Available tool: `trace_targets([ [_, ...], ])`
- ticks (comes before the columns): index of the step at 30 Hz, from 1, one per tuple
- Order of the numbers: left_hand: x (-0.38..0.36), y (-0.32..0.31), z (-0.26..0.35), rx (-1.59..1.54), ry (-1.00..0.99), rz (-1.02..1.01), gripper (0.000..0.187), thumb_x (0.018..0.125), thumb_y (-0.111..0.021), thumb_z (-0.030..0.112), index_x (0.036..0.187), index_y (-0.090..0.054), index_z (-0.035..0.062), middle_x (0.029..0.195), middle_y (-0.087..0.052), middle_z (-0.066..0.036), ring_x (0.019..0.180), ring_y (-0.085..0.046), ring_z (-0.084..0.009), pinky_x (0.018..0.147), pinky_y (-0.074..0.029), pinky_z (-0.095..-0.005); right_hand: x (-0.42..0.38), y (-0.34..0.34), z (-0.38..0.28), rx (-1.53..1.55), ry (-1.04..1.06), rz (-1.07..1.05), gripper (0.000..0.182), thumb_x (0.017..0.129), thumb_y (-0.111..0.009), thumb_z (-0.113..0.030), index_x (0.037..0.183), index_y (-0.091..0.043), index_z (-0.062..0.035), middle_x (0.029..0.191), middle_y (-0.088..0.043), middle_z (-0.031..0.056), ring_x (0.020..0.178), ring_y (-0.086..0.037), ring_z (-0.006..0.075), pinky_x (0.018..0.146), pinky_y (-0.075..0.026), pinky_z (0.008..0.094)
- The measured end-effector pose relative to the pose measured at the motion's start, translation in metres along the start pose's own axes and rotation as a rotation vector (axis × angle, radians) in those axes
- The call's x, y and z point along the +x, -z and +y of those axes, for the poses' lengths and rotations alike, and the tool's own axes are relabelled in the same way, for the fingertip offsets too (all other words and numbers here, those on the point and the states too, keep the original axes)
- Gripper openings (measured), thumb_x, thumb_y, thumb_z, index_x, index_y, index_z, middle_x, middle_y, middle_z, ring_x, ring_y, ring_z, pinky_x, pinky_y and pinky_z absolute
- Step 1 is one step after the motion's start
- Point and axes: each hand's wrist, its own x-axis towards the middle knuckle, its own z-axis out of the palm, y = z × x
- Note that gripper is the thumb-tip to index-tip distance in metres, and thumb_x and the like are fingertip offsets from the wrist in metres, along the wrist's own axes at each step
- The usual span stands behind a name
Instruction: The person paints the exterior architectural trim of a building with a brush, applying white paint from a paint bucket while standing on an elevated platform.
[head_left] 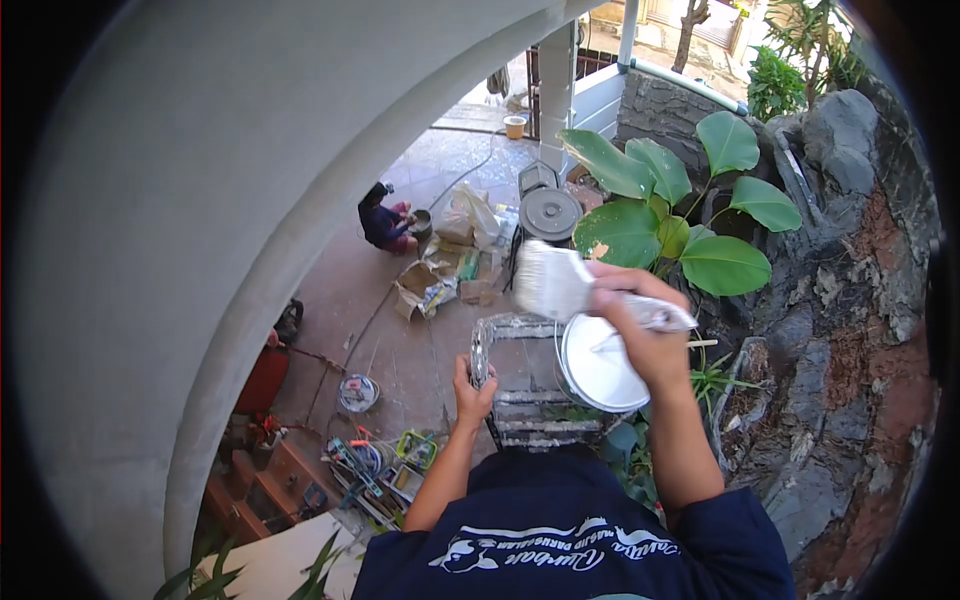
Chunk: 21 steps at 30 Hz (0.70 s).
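Observation:
I look straight down from high on a paint-spattered ladder [520, 405]. My right hand [640, 330] grips the handle of a wide paintbrush [553, 282] whose white bristles point left. Just under that hand hangs a bucket of white paint [598, 368] with a stick in it. My left hand [473, 392] clasps the top left rail of the ladder. A grey curved arch wall [200, 200] fills the left side of the view, close to the brush.
Far below, a person [385, 222] crouches on the tiled floor beside a small pot. Cardboard boxes and bags [440, 275], a lidded drum [549, 212], a crate of tools [385, 470] and a red cylinder [262, 380] lie about. Big-leaved plants [690, 220] and rock wall [850, 300] stand right.

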Motion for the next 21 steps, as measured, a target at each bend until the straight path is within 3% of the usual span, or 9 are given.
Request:
trace_targets([
  [1,0.001,-0.002,0.003,0.008,-0.014,-0.003,0.031,0.074,-0.062,0.013,0.099,-0.047,0.0062,0.081,-0.058,-0.002,0.069,-0.053,-0.0080,0.064,-0.045,-0.0237,-0.010,0.022,0.001,-0.034,-0.089,0.046,0.014,0.083,-0.069,-0.003,0.095,-0.069,0.0027,0.098,-0.071,0.0136,0.090,-0.066,0.0163,0.081,-0.052,0.0293],
  [3,0.001,0.000,-0.004,-0.071,0.030,-0.002,0.034,0.072,-0.064,0.011,0.101,-0.048,0.0046,0.082,-0.058,-0.003,0.074,-0.055,-0.0108,0.071,-0.047,-0.0270,-0.030,0.052,0.004,-0.148,-0.236,0.057,0.014,0.083,-0.068,-0.003,0.094,-0.069,0.0043,0.089,-0.071,0.0093,0.078,-0.064,0.0121,0.073,-0.051,0.0260],
  [5,0.000,-0.002,-0.001,-0.054,0.020,-0.003,0.032,0.073,-0.063,0.009,0.101,-0.048,0.0045,0.083,-0.058,-0.003,0.074,-0.055,-0.0108,0.070,-0.046,-0.0265,-0.044,0.061,0.019,-0.272,-0.265,0.033,0.013,0.082,-0.067,-0.005,0.091,-0.070,0.0036,0.080,-0.070,0.0056,0.069,-0.061,0.0098,0.065,-0.049,0.0247],
  [7,0.000,-0.003,-0.005,-0.032,-0.001,0.002,0.030,0.074,-0.059,0.008,0.102,-0.048,0.0047,0.082,-0.059,-0.004,0.071,-0.055,-0.0105,0.066,-0.046,-0.0258,-0.055,0.062,0.046,-0.457,-0.247,0.007,0.012,0.080,-0.068,-0.008,0.087,-0.071,0.0015,0.075,-0.069,0.0070,0.066,-0.061,0.0114,0.063,-0.049,0.0266],
  [13,0.001,-0.003,-0.002,-0.071,0.015,0.009,0.029,0.075,-0.057,0.004,0.101,-0.047,0.0047,0.084,-0.059,-0.005,0.072,-0.056,-0.0109,0.066,-0.047,-0.0259,-0.060,0.044,0.093,-0.513,-0.484,-0.091,0.014,0.076,-0.071,-0.014,0.080,-0.071,-0.0012,0.069,-0.068,0.0117,0.063,-0.065,0.0182,0.063,-0.051,0.0318],
  [14,0.001,-0.003,-0.002,-0.089,0.027,0.005,0.030,0.075,-0.059,0.005,0.102,-0.047,0.0048,0.085,-0.059,-0.004,0.072,-0.055,-0.0099,0.066,-0.046,-0.0249,-0.059,0.042,0.093,-0.586,-0.447,-0.112,0.016,0.075,-0.072,-0.016,0.080,-0.072,-0.0014,0.070,-0.069,0.0152,0.064,-0.067,0.0241,0.065,-0.052,0.0351],
  [18,0.002,-0.003,-0.003,-0.104,0.021,0.000,0.031,0.074,-0.062,0.006,0.102,-0.046,0.0049,0.084,-0.059,-0.003,0.071,-0.054,-0.0084,0.063,-0.045,-0.0235,-0.053,0.033,0.104,-0.662,-0.479,-0.129,0.018,0.075,-0.074,-0.018,0.081,-0.072,-0.0007,0.074,-0.069,0.0198,0.067,-0.067,0.0331,0.068,-0.052,0.0390],
  [21,0.002,-0.001,-0.002,-0.094,0.050,-0.012,0.032,0.074,-0.062,0.006,0.102,-0.047,0.0048,0.084,-0.059,-0.003,0.070,-0.054,-0.0084,0.063,-0.045,-0.0237,-0.052,0.028,0.116,-0.672,-0.512,-0.121,0.021,0.075,-0.075,-0.020,0.081,-0.072,-0.0007,0.074,-0.069,0.0189,0.066,-0.067,0.0306,0.069,-0.052,0.0396],
])
